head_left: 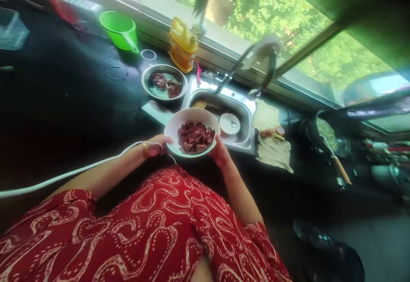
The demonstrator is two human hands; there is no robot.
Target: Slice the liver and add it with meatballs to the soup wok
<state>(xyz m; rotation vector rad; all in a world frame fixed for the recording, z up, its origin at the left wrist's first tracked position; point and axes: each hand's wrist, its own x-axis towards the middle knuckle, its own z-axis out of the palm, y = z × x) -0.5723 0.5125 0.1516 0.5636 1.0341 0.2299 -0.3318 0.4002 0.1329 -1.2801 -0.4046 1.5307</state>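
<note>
Meat's already cut up in the white bowl point(192, 121), gripped by left hand point(156, 146) and right hand point(219, 151) just in front of the sink point(243, 115). 2 whole pieces sit uncut in the steel bowl point(164, 81). Faucet point(237, 66) and oil jug point(182, 45) crowd the dark surface point(70, 102).
</note>
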